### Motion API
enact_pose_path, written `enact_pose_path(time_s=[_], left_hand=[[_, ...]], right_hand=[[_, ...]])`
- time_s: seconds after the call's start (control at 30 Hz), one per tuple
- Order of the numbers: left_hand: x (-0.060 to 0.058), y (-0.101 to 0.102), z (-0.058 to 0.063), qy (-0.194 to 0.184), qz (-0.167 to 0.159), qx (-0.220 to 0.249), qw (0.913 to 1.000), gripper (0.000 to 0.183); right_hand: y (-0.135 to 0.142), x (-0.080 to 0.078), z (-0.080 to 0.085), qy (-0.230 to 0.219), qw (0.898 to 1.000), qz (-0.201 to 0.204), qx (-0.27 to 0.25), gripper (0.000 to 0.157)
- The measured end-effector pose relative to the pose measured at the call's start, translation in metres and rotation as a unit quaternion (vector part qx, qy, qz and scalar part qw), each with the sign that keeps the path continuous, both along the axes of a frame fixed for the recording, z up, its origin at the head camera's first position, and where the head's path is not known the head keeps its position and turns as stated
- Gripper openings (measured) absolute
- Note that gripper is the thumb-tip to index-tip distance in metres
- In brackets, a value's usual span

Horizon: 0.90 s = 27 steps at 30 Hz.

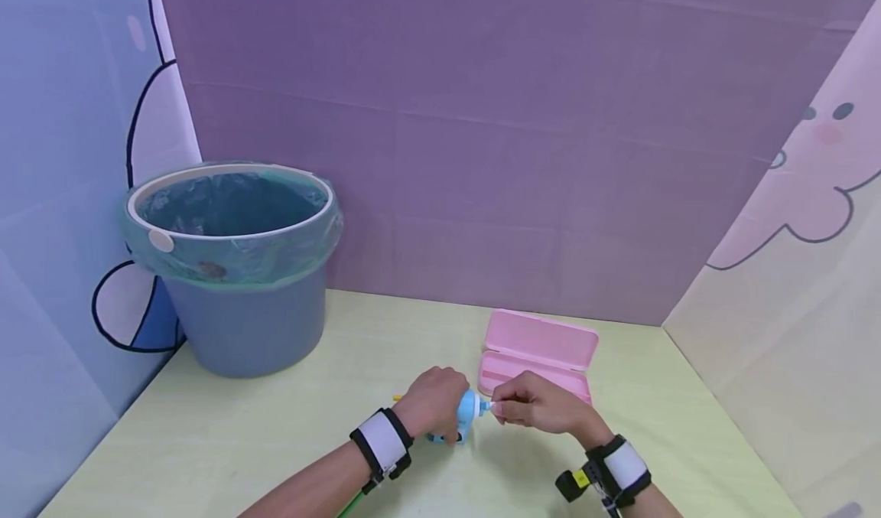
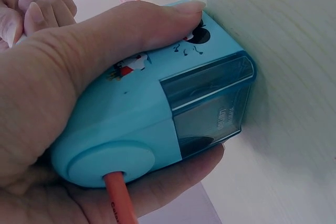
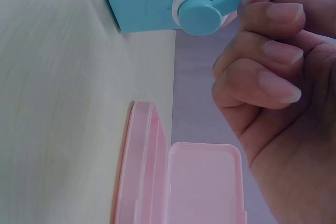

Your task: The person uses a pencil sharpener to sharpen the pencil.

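Note:
A light blue crank pencil sharpener (image 2: 142, 93) with a clear shavings drawer (image 2: 210, 108) stands on the table. My left hand (image 1: 435, 402) grips its body from above, thumb on one side and fingers on the other. An orange pencil (image 2: 119, 198) sticks out of the sharpener's round front opening. On the opposite side, my right hand (image 1: 540, 405) pinches the end of the blue crank handle (image 3: 230, 1) between thumb and forefinger, the other fingers curled. Beyond the right hand lies an open pink pencil case (image 1: 540, 340), partly hidden by that hand in the head view.
A blue-grey bin (image 1: 248, 327) lined with a green plastic bag (image 1: 227, 262) stands at the back left of the pale table (image 1: 275, 449). A purple cloth wall (image 1: 468, 143) rises behind the table, with printed panels at both sides.

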State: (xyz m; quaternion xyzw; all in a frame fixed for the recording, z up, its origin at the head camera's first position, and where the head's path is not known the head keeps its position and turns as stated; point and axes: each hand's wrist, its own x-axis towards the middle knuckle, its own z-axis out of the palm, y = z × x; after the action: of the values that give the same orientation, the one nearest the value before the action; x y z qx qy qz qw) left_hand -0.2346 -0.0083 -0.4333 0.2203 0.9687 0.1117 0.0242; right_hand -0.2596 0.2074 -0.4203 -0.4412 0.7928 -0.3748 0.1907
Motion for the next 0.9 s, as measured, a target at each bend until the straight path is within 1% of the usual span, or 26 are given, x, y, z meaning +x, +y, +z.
enact_pose_path(time_s=[0.17, 0.37, 0.57, 0.77, 0.9], left_hand=[[0.001, -0.002, -0.001, 0.001, -0.001, 0.008, 1.0000, 0.050], [0.002, -0.003, 0.003, -0.003, -0.002, 0.013, 0.9999, 0.050], [0.001, -0.003, 0.002, 0.002, -0.006, 0.010, 0.9999, 0.049], [0.001, -0.002, 0.000, 0.001, -0.011, 0.008, 0.9999, 0.048], [0.000, -0.002, 0.000, 0.003, -0.013, 0.007, 0.9999, 0.048]], right_hand=[[-0.001, -0.002, 0.001, 0.012, 1.000, -0.002, -0.006, 0.024], [-0.003, -0.005, 0.006, 0.035, 0.999, -0.020, 0.011, 0.020], [-0.005, -0.011, 0.007, 0.056, 0.998, -0.034, 0.012, 0.024], [-0.005, -0.015, 0.006, 0.057, 0.997, -0.047, 0.020, 0.025], [-0.005, -0.018, 0.007, 0.058, 0.997, -0.043, 0.017, 0.025]])
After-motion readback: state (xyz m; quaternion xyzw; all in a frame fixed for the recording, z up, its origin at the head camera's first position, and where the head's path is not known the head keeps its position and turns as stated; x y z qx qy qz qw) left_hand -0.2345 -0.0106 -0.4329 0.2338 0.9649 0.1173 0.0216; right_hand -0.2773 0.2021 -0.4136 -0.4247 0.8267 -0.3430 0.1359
